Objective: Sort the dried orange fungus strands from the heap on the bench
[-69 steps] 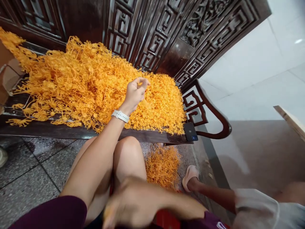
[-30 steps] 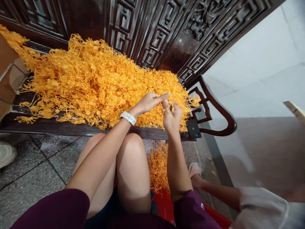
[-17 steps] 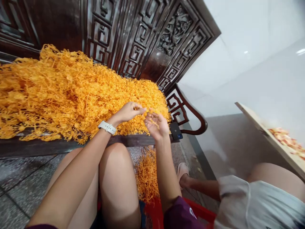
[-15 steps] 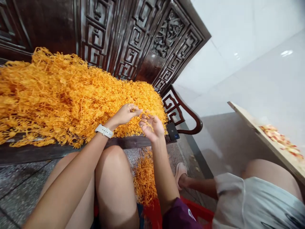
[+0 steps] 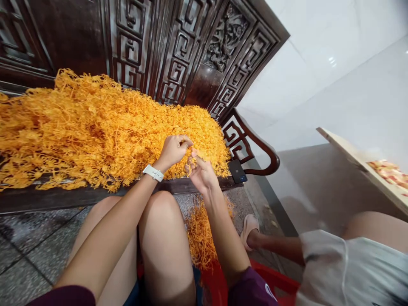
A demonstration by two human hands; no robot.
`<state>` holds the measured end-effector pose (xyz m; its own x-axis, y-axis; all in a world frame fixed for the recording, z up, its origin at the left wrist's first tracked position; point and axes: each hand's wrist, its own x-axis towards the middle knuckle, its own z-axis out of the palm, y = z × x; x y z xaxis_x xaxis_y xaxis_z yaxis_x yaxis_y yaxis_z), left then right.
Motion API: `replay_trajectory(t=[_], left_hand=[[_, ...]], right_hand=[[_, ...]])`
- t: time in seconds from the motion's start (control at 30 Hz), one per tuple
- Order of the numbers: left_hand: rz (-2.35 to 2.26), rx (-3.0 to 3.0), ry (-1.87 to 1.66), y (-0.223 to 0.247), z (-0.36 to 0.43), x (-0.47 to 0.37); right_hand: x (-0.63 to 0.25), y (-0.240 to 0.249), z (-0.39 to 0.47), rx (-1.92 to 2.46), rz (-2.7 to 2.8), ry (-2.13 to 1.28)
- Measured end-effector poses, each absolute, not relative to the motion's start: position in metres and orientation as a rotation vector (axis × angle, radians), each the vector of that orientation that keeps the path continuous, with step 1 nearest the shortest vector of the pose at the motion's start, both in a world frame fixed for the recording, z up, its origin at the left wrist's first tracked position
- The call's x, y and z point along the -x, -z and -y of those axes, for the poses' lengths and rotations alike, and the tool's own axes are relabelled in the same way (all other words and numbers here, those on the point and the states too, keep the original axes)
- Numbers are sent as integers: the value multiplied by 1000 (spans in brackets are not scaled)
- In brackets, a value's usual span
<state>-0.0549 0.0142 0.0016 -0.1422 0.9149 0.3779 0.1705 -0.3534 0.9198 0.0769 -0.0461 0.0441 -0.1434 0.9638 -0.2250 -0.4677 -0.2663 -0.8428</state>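
My left hand [image 5: 176,151], with a pale watch on its wrist, is closed in a pinch above the pile. Just beside it, my right hand [image 5: 204,173] is turned palm inward with its fingers curled and fingertips together. Between the two sets of fingertips is a thin orange plastic strand [image 5: 190,167], part of it hanging below my right fingers; its finer detail is too small to make out. Under and behind both hands spreads a large heap of orange branching plastic pieces [image 5: 105,127] on a dark wooden bench [image 5: 95,196].
A carved backrest [image 5: 197,55] rises behind the heap, ending at a curved armrest [image 5: 274,163]. A black phone [image 5: 237,172] lies at the bench's right end. More orange strands [image 5: 200,238] are below, near a red stool [image 5: 213,284]. Another person's leg [image 5: 280,248] and a wooden board [image 5: 353,157] are right.
My right hand's spread fingers have drawn together toward my left fingertips. The left hand stays pinched. The whole view has shifted slightly, so the scene sits a little further right.
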Motion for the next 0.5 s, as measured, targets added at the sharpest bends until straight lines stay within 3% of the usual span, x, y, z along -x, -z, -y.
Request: replay_trajectory(t=[0.33,0.5], left_hand=[[-1153,-1562,-1527,-7,-4,47],[-1289,-1005,-1913,-3,-43,90]], right_hand=[[-92,-40,75,969,833,-1679],[-84,-10,133,894,1416,-2268]])
